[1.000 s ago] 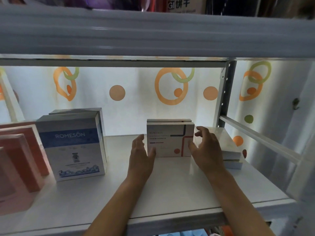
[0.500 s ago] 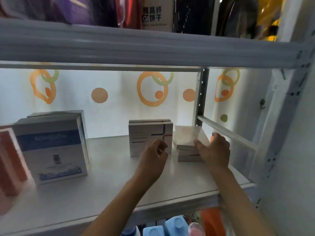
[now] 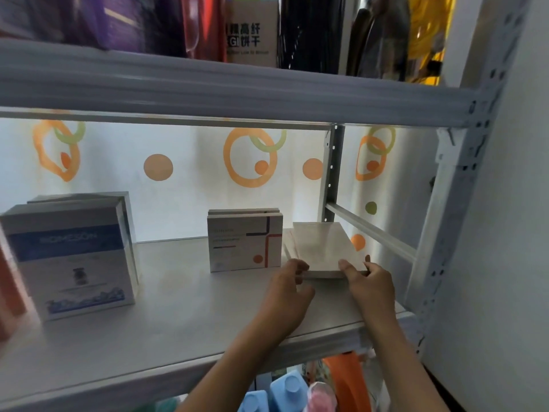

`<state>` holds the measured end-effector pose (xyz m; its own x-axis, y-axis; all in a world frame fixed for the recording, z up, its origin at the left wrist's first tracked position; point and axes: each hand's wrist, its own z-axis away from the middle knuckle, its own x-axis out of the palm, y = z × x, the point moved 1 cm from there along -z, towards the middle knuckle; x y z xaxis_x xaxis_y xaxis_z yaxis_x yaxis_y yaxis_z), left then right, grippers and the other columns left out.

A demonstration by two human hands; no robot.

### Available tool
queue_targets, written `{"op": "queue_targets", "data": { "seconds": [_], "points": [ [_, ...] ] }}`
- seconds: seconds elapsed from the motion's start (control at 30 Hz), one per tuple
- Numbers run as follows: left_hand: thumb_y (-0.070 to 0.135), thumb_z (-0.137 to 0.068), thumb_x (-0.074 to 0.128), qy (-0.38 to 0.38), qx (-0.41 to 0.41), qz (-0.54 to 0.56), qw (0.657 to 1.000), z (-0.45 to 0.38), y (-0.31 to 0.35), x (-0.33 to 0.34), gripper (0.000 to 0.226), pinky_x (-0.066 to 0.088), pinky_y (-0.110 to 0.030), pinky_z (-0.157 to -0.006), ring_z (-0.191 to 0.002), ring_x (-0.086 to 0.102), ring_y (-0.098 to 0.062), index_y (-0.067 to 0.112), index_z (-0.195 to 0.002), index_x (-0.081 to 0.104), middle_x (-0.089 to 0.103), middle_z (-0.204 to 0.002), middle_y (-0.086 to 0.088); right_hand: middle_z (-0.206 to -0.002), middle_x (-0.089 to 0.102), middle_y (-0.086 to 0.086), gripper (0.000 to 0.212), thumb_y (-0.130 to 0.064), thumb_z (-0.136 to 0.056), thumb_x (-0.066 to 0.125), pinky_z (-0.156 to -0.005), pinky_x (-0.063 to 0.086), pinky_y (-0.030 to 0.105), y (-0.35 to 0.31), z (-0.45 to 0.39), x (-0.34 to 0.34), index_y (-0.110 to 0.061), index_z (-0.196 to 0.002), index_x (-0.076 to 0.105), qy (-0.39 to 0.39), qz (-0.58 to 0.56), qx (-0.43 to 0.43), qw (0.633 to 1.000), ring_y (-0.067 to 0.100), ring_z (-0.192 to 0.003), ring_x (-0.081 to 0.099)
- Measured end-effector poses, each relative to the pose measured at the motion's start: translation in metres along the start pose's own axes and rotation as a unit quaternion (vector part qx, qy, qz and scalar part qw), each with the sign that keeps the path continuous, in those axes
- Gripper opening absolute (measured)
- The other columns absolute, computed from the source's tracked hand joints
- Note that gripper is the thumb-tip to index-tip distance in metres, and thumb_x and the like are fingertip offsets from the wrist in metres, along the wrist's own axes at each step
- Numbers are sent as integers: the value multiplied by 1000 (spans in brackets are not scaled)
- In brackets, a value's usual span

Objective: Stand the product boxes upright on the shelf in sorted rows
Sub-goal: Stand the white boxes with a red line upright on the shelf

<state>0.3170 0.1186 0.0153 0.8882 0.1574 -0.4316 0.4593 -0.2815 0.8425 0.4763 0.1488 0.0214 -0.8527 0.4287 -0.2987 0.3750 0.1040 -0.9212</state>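
Blue-banded white box (image 3: 71, 257), white red-lined boxes (image 3: 245, 243), orange-and-green-ringed white backdrop (image 3: 184, 173), grey shelf (image 3: 184, 310).

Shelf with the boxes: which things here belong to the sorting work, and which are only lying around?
Belong to the job:
flat box held by left hand and right hand
upright boxes
blue-banded boxes
shelf

Just there:
bottles below
packages on the upper shelf

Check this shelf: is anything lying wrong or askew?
Yes. At the right end, a flat box lies on its face, gripped by both hands, while the neighbouring boxes stand upright.
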Motion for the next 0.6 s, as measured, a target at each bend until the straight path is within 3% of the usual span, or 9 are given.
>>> {"op": "queue_targets", "data": {
  "seconds": [0.2,0.37,0.6],
  "points": [
    [14,-89,64,-26,-31,118,992,14,5,2,33,56,-26,-80,-93,65,-10,26,-117,51,66,-101,6,-108,67,6,41,-24,-83,77,-80,58,35,9,17,-17,-12,-117,57,8,-181,38,983,23,-94,68],
    [18,-90,65,5,-17,140,990,26,9,1,44,57,-30,-82,-90,65,-10,28,-127,44,65,-99,5,-110,66,5,44,-13,-82,77,-75,61,32,-6,34,-28,-17,-120,54,-1,-283,7,959,23,-97,69],
    [18,-94,59,56,26,175,983,29,22,-32,43,56,-21,-73,-91,64,-16,35,-130,44,59,-97,0,-114,68,7,47,-8,-82,75,-85,59,47,-30,46,-24,-19,-121,52,-114,-348,-25,930,29,-99,70]
  ]
}}
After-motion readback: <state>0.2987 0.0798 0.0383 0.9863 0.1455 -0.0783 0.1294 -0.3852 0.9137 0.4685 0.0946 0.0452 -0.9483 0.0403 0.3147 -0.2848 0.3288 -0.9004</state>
